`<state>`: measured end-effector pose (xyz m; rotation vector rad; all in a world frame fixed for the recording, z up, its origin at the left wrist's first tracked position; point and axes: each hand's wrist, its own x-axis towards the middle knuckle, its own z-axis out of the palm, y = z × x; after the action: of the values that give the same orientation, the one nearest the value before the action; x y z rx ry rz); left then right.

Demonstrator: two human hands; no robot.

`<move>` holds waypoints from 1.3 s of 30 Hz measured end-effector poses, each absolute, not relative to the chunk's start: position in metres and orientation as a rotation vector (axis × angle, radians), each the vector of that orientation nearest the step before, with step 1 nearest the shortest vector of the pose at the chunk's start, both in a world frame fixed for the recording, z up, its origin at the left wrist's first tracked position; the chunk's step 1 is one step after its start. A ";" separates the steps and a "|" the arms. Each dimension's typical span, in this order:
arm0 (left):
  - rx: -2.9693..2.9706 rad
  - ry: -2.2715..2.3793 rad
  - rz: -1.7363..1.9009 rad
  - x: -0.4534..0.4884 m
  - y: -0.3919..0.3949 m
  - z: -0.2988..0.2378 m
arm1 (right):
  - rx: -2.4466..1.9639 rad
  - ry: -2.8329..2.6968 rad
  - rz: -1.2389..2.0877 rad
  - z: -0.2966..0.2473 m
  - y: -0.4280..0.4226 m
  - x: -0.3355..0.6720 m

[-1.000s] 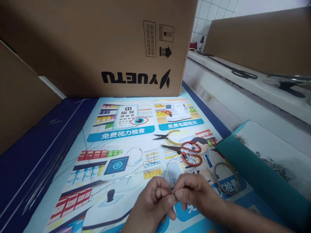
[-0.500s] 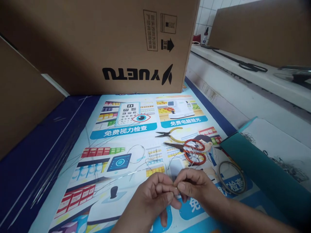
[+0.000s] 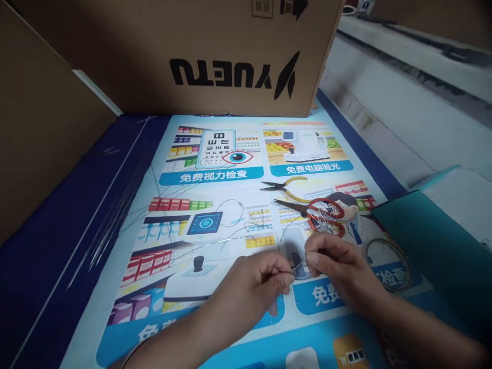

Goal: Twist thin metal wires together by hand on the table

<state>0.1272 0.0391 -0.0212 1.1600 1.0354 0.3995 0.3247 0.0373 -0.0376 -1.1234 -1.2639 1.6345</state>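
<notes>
A short piece of thin wire [image 3: 298,265] spans the small gap between my two hands. My left hand [image 3: 267,282] pinches one end between thumb and forefinger. My right hand [image 3: 332,261] is closed in a pinch at the other end, its fingertips hiding what they grip. Just beyond the right hand lie red-handled scissors [image 3: 292,207], with loose bits of wire over their handles. Yellow-handled pliers [image 3: 282,188] rest behind the scissors. A coil of wire [image 3: 388,261] lies right of my right hand, partly behind the wrist.
Long thin wires [image 3: 109,225] lie along the left of the printed table cover [image 3: 230,189]. A large cardboard box [image 3: 230,31] stands at the back. An open teal box [image 3: 423,230] is at right, beside a white ledge [image 3: 403,56].
My hands have drawn apart, and a short stretch of wire now shows between them. The view has tilted downward, and scissors and pliers lie where they were.
</notes>
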 end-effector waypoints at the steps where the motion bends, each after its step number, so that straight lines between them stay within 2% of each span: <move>1: 1.262 1.063 0.395 0.126 0.039 -0.021 | -1.118 -1.255 1.624 -0.039 0.038 0.326; 5: 1.493 1.121 0.423 0.122 0.039 -0.021 | -1.097 -1.214 1.621 -0.040 0.038 0.329; 11: 1.422 1.054 0.421 0.125 0.034 -0.024 | -1.057 -1.331 1.798 -0.034 0.032 0.314; 17: 1.221 0.974 0.401 0.126 0.040 -0.024 | -1.083 -1.415 1.702 -0.037 0.029 0.312; 22: 1.329 0.993 0.433 0.124 0.043 -0.027 | -1.102 -1.372 1.570 -0.037 0.034 0.321; 27: 1.276 1.013 0.424 0.127 0.040 -0.023 | -1.107 -1.366 1.713 -0.038 0.029 0.315; 31: 1.185 0.967 0.407 0.127 0.039 -0.026 | -1.059 -1.348 1.707 -0.040 0.025 0.312; 39: 1.209 1.118 0.722 0.121 0.045 -0.037 | -1.115 -1.397 1.635 -0.036 0.027 0.314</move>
<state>0.1212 0.0452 -0.0368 1.2092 1.1183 0.7221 0.3136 0.0273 -0.0358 -1.1150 -1.3973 1.6354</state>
